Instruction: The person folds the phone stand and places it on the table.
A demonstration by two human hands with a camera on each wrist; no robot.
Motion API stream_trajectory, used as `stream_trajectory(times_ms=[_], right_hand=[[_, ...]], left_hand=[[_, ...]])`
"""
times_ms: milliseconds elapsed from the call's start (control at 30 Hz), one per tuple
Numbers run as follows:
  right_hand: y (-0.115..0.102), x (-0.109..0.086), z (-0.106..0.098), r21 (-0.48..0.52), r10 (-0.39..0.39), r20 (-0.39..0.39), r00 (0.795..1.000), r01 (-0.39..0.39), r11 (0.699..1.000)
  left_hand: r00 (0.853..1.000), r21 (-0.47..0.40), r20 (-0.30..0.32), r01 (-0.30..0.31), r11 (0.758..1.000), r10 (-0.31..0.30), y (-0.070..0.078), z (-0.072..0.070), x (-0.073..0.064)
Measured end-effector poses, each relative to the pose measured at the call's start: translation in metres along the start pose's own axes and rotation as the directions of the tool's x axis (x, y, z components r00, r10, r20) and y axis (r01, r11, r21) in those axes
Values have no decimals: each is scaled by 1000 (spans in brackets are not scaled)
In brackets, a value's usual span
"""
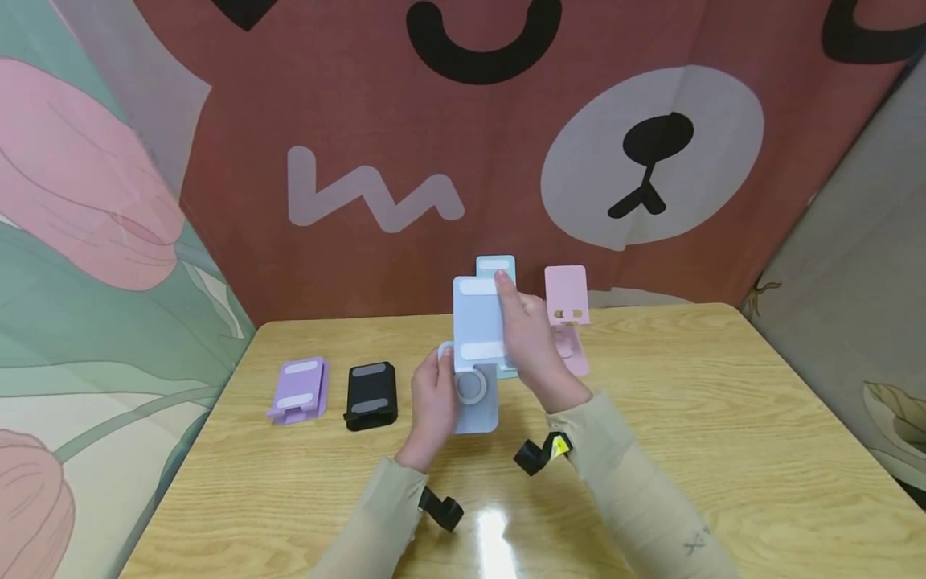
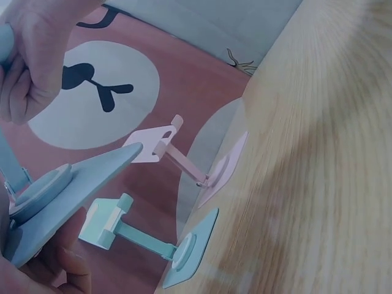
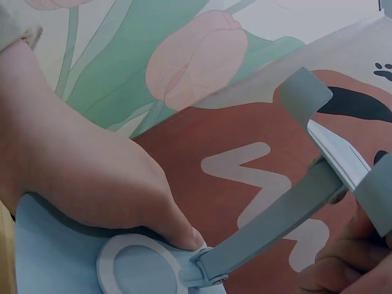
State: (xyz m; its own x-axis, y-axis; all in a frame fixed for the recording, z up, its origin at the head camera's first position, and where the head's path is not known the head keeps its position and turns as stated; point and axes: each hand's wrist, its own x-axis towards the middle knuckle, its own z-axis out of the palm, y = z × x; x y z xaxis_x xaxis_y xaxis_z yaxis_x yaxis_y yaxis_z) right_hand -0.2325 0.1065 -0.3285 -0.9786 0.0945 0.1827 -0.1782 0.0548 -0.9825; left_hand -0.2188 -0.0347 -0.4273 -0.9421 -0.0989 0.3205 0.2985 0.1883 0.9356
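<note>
A light blue phone stand point(image 1: 477, 322), unfolded, is held up above the table by both hands. My left hand point(image 1: 432, 402) grips its base plate, which carries a pale ring; in the right wrist view the left thumb lies along the base point(image 3: 49, 251) near the hinge. My right hand point(image 1: 531, 342) holds the right edge of the upper plate, thumb on its front by a white pad. The right wrist view shows the stand's arm point(image 3: 269, 239) rising from the hinge to the holder with its two lips, with right-hand fingers point(image 3: 349, 263) behind it.
Behind the blue stand, an unfolded mint phone stand point(image 1: 495, 264) is partly hidden, with an unfolded pink one point(image 1: 567, 291) to its right. Folded purple point(image 1: 300, 383) and black point(image 1: 371, 394) stands lie on the left of the wooden table point(image 1: 651, 482). A printed cloth point(image 1: 362, 265) hangs behind.
</note>
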Motion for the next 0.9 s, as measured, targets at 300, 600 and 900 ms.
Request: stream_trajectory(times_ms=[300, 600, 900], right_hand=[[4, -3, 3, -25, 36, -1, 999, -36, 999], [9, -5, 4, -70, 81, 35, 996, -79, 994], [14, -9, 7, -26, 93, 55, 994, -91, 995]], left_hand=[[1000, -8, -25, 16, 1000, -16, -1, -2, 4], [998, -16, -54, 19, 1000, -20, -1, -4, 12], [998, -50, -38, 54, 997, -56, 0, -5, 15]])
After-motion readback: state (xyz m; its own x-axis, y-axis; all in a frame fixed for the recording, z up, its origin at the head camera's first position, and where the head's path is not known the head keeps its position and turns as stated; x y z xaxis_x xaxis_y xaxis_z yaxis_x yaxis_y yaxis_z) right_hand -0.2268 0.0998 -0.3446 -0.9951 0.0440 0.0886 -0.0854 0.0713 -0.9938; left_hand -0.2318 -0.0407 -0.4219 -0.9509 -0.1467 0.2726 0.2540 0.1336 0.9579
